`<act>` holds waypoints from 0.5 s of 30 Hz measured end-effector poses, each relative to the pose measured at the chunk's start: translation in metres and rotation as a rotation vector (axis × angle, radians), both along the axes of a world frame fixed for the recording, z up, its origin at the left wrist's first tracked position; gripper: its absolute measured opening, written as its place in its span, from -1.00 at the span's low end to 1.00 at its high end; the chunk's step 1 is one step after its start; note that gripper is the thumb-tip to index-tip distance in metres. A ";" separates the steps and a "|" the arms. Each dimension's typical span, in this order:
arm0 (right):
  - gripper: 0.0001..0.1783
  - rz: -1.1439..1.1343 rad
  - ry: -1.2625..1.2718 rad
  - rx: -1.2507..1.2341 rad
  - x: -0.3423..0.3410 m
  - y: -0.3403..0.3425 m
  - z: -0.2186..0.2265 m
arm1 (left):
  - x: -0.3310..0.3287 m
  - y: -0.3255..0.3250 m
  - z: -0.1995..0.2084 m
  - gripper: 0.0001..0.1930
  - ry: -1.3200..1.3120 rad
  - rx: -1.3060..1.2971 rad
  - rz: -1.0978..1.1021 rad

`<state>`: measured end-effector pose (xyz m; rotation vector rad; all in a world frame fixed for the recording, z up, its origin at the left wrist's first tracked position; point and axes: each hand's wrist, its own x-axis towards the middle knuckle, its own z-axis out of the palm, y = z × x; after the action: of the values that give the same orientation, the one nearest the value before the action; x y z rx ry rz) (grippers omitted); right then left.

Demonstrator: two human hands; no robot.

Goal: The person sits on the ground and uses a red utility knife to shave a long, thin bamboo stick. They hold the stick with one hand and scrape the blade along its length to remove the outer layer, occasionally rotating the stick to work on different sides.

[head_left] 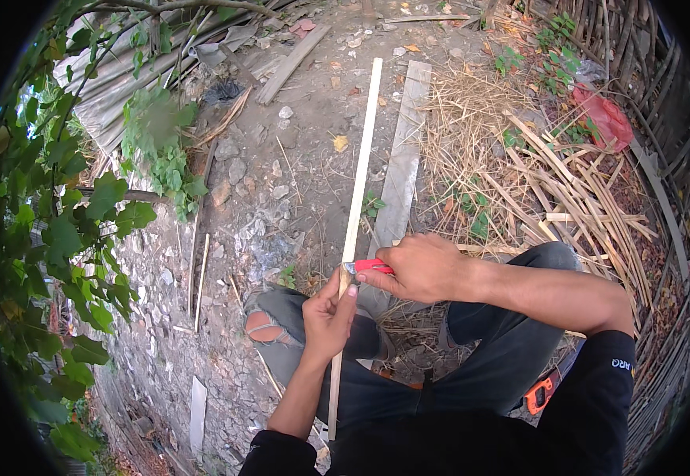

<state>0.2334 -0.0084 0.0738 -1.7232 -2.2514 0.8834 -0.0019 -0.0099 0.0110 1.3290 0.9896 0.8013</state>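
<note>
A long, pale wooden strip (365,151) runs from my lap away over the ground. My left hand (329,319) is closed around it near knee height, with the thumb along its side. In my right hand (422,268) is a red-handled utility knife (372,267), gripped from the right. The knife's head meets the strip just above my left thumb; the blade itself is too small to make out. Below my left hand the strip's near end passes over my jeans.
Many split wooden strips (591,206) and straw (472,119) lie at the right, beside a red plastic bag (603,119). A flat grey board (400,166) lies ahead. An orange-handled saw (541,394) rests by my right leg. Leafy branches (63,238) hang at the left; a stick fence (670,87) curves along the right.
</note>
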 end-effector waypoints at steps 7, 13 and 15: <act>-0.22 -0.034 -0.044 0.029 -0.010 0.007 -0.012 | -0.007 0.003 -0.001 -0.50 0.041 0.017 -0.003; -0.23 -0.054 -0.120 0.334 -0.009 0.016 -0.038 | -0.003 0.009 0.001 -0.50 0.047 0.050 0.007; -0.23 -0.048 -0.117 0.401 -0.007 0.019 -0.042 | -0.004 0.012 -0.002 -0.49 0.050 0.070 0.005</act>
<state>0.2267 0.0107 0.0318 -1.6649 -2.2515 0.2962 -0.0060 0.0020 0.0090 1.4127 1.0121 0.8160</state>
